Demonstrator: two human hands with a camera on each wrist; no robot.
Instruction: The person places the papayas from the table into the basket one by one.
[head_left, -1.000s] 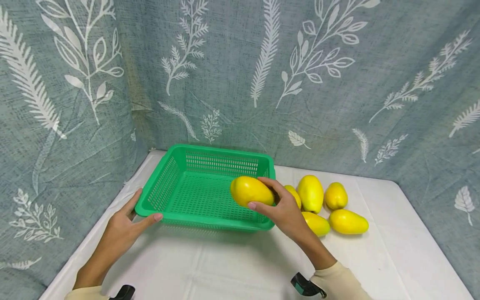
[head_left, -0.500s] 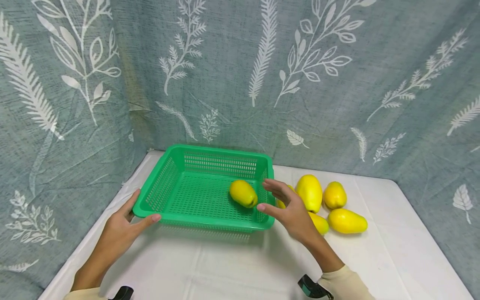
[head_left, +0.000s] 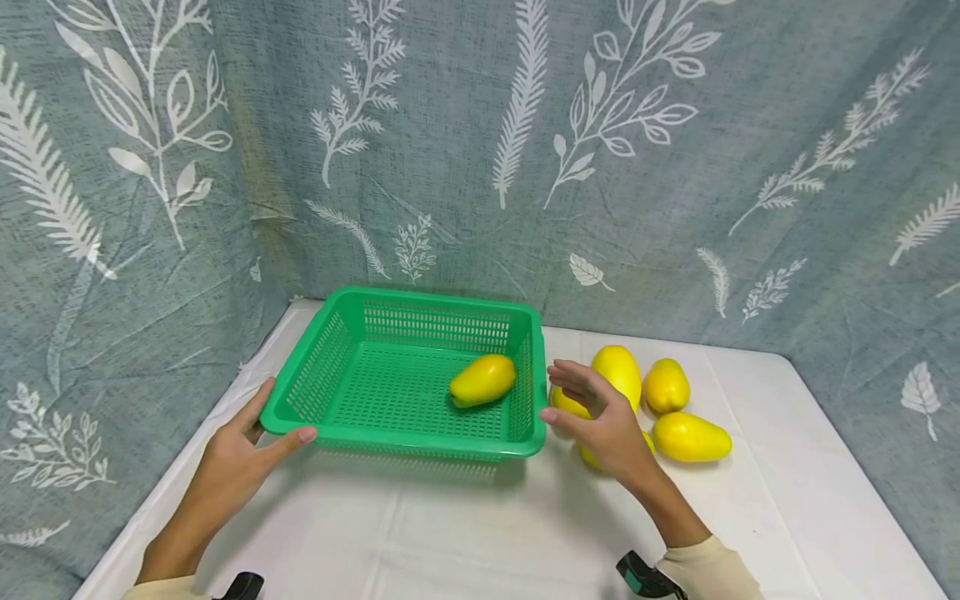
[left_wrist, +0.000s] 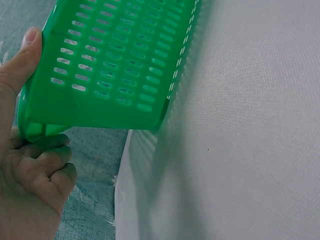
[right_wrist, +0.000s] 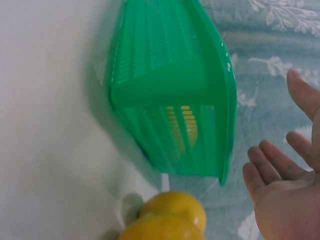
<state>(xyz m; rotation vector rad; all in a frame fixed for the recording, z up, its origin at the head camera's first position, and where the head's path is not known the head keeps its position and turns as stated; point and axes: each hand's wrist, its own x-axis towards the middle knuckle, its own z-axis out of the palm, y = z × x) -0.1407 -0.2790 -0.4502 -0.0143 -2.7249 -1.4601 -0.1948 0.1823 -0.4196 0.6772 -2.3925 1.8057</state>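
Observation:
A green plastic basket with slotted walls stands on the table, and one yellow mango lies inside near its right end. My left hand holds the basket's near left corner. In the left wrist view, the thumb lies against the slotted wall and the fingers curl under the rim. Just outside the right wall, my right hand hangs with fingers loosely bent and nothing in it. It is over a group of several yellow mangoes and partly hides some of them.
White cloth covers the table. A blue-green curtain with white leaf prints closes off the back and both sides, and the basket stands close to it. Two mangoes show below the basket in the right wrist view.
My right hand has let go of a mango inside the basket and moved right, out past the rim. That mango has rolled and turned. The left hand keeps its hold on the corner.

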